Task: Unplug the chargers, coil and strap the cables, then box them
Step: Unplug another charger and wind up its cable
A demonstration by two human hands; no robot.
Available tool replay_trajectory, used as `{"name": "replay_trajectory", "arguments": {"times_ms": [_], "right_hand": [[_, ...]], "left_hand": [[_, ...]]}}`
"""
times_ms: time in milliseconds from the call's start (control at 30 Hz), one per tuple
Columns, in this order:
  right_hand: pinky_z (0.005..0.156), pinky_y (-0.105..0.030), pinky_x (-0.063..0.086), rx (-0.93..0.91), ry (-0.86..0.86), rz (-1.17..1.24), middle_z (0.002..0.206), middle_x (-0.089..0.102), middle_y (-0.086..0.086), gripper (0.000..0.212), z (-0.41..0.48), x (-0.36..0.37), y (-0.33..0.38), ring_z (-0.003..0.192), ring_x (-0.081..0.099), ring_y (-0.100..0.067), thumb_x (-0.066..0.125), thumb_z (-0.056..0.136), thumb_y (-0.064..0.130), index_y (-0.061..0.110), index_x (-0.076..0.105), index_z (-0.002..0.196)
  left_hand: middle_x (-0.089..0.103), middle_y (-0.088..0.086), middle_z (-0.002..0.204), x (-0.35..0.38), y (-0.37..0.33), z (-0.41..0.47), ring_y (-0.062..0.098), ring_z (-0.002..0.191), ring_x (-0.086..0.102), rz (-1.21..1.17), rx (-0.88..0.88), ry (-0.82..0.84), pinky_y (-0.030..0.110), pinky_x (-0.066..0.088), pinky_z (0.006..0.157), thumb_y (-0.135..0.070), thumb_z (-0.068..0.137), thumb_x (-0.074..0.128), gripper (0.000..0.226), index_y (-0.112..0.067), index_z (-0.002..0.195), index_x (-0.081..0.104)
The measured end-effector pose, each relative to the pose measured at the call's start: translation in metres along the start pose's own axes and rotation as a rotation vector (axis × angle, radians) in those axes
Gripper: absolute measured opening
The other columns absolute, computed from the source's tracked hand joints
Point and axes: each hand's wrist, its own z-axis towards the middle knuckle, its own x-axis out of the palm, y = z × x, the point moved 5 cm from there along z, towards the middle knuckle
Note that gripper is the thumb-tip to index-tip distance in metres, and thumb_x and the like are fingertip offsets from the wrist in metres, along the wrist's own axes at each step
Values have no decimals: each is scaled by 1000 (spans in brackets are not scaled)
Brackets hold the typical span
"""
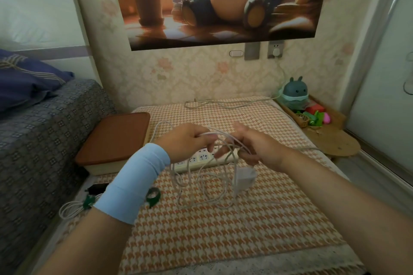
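White cable (210,133) stretched between your hands above the checked cloth (223,230) | your left hand (185,140) pinches one strand | your right hand (257,149) curls round several loops | charger (244,177) dangles beneath | power strip (201,158) below | brown-lidded box (114,138) left

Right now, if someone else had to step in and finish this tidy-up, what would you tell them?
Left hand and right hand both grip the white cable, in loose loops above the power strip; its charger dangles below the right hand.
Done: one coiled cable lies strapped beside the bed.
To do: finish this coil, wrap it with the green strap, then box both; the box is lidded.
A plug sits in the wall socket; charger or not, I cannot tell.
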Motion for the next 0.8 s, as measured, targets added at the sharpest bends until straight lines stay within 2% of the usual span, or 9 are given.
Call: {"name": "replay_trajectory", "arguments": {"times_ms": [100, 167, 233, 367, 467, 533, 600, 700, 800], "right_hand": [[47, -26, 28, -35, 144, -50, 80, 76, -5, 45, -13, 12, 19, 44, 35, -12, 62, 94, 45, 2, 73, 98], [50, -17, 36, 47, 207, -174, 82, 76, -3, 19, -18, 16, 19, 50, 50, -3, 75, 89, 29, 9, 74, 90], [58, -24, 39, 144, 279, -263, 86, 74, -13, 13, -21, 19, 6, 58, 52, -11, 79, 86, 28, 15, 75, 83], [50, -31, 28, 229, 241, -240, 84, 71, -8, 14, -23, 16, -8, 52, 32, -15, 70, 92, 27, 14, 70, 87], [50, -30, 24, 271, 308, -103, 86, 76, -3, 24, -22, 18, -13, 49, 24, -15, 53, 105, 27, 4, 60, 100], [48, -29, 23, 289, 283, -111, 57, 54, -10, 43, -18, 18, -20, 46, 21, -16, 52, 105, 36, -1, 68, 89], [48, -31, 22, 283, 193, -113, 48, 42, -6, 50, -13, 18, -23, 42, 23, -17, 54, 102, 42, 6, 67, 71], [46, -30, 23, 207, -3, -54, 50, 46, 6, 31, -4, 16, -18, 43, 30, -12, 64, 97, 40, 14, 67, 81], [64, -28, 52, 79, -209, -39, 74, 68, 2, 22, 6, 14, -11, 67, 63, -12, 82, 83, 30, 13, 72, 94]], "left_hand": [[39, -2, 56, -21, -2, -6, 12, 51, 36, -29, 33, -120, 23, 32, 51, -35, 98, 54, 34, -29, 68, 68], [36, -1, 55, -35, -2, -15, 13, 48, 32, -195, 8, -197, 21, 30, 46, -34, 98, 53, 36, -27, 66, 67], [33, -4, 51, -51, 7, -25, 13, 46, 27, -471, -49, -234, 19, 26, 41, -30, 99, 53, 34, -23, 69, 68], [40, -8, 49, -64, 30, -43, 6, 43, 33, -474, -145, -162, 18, 28, 42, -30, 85, 72, 27, -5, 78, 67], [42, 1, 62, -65, 54, -41, 16, 53, 36, -498, -190, -255, 28, 33, 52, -72, 61, 75, 62, -12, 74, 69], [53, -1, 61, -68, 60, -39, 17, 58, 46, -404, -163, -430, 39, 42, 63, -66, 77, 67, 59, -7, 78, 68], [46, -11, 45, -67, 57, -34, 7, 45, 40, -404, -135, -526, 35, 35, 56, -45, 94, 59, 42, -12, 68, 65], [35, -10, 45, -53, 41, -24, 11, 43, 31, -407, -69, -349, 29, 27, 50, -52, 88, 60, 40, -18, 71, 71], [36, -7, 53, -35, 26, -16, 12, 50, 31, -409, -72, -98, 25, 30, 49, -37, 98, 55, 34, -18, 76, 73]]}}
